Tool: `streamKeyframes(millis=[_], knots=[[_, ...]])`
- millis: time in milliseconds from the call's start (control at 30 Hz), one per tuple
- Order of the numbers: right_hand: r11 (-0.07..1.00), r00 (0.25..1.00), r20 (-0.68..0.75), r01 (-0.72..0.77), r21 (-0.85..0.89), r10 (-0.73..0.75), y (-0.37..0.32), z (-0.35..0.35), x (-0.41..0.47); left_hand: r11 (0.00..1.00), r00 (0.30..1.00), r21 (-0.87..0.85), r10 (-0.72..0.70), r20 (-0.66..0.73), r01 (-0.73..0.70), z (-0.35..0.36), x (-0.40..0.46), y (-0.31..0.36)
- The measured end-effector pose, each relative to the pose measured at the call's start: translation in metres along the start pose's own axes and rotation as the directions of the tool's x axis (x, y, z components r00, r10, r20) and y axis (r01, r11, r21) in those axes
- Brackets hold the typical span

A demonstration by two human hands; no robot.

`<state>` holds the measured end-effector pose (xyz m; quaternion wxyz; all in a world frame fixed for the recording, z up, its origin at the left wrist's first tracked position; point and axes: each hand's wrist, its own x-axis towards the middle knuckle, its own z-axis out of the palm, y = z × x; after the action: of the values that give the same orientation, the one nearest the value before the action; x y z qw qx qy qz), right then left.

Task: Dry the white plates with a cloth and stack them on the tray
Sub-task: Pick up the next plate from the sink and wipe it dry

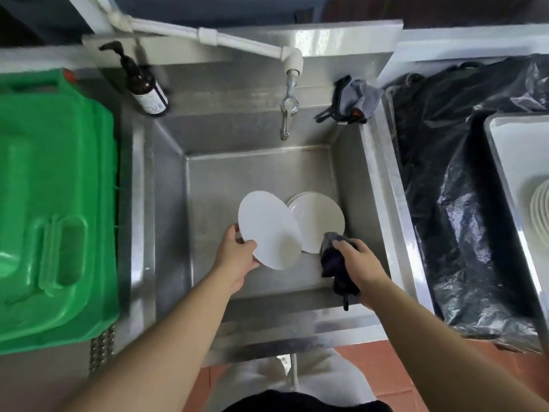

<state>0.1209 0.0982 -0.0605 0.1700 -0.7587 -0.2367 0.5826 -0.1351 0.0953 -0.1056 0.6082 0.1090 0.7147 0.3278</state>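
My left hand [240,255] grips the near-left rim of a white plate [269,228], held tilted above the steel sink [166,179]. Behind it, a short stack of white plates [322,217] lies on the sink floor at the right. My right hand [359,261] clutches a dark bunched cloth [334,257], whose tip touches the near edge of that stack. At the far right edge, a white tray [517,162] holds a stack of white plates [540,212], partly cut off by the frame.
A tap [288,110] hangs over the sink's back wall. A brown pump bottle [145,84] and a grey rag [355,99] sit on the back ledge. A green plastic crate [53,203] stands at left. Black plastic sheeting [463,188] lies between sink and tray.
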Motion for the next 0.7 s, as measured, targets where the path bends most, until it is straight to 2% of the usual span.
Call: streamKeyframes(millis=[133,267,400,500,533,600,700], knots=[[0.986,0.995,0.092,0.022,0.165,-0.037,-0.034,0.005,-0.03,0.997,0.997,-0.014,0.07,-0.018,-0.07,-0.024,-0.041,0.025],[0.972,0.983,0.133,0.092,0.218,-0.123,-0.063,0.01,-0.053,0.984,0.988,-0.1,0.145,-0.055,-0.15,-0.036,-0.08,0.045],[0.967,0.946,0.2,0.246,0.074,-0.256,-0.094,0.013,-0.077,0.964,0.977,-0.166,0.202,-0.062,-0.209,-0.042,-0.123,0.065],[0.904,0.872,0.283,0.426,-0.041,-0.399,-0.117,0.011,-0.1,0.947,0.967,-0.198,0.243,-0.083,-0.255,-0.039,-0.155,0.079],[0.86,0.832,0.305,0.505,-0.074,-0.463,-0.125,0.01,-0.108,0.94,0.962,-0.208,0.256,-0.095,-0.27,-0.036,-0.166,0.083],[0.704,0.715,0.335,0.688,-0.177,-0.614,-0.139,0.006,-0.121,0.927,0.953,-0.223,0.283,-0.11,-0.301,-0.031,-0.186,0.09],[0.35,0.49,0.376,0.855,-0.383,-0.786,-0.159,-0.001,-0.13,0.906,0.938,-0.245,0.331,-0.1,-0.346,-0.023,-0.211,0.099]])
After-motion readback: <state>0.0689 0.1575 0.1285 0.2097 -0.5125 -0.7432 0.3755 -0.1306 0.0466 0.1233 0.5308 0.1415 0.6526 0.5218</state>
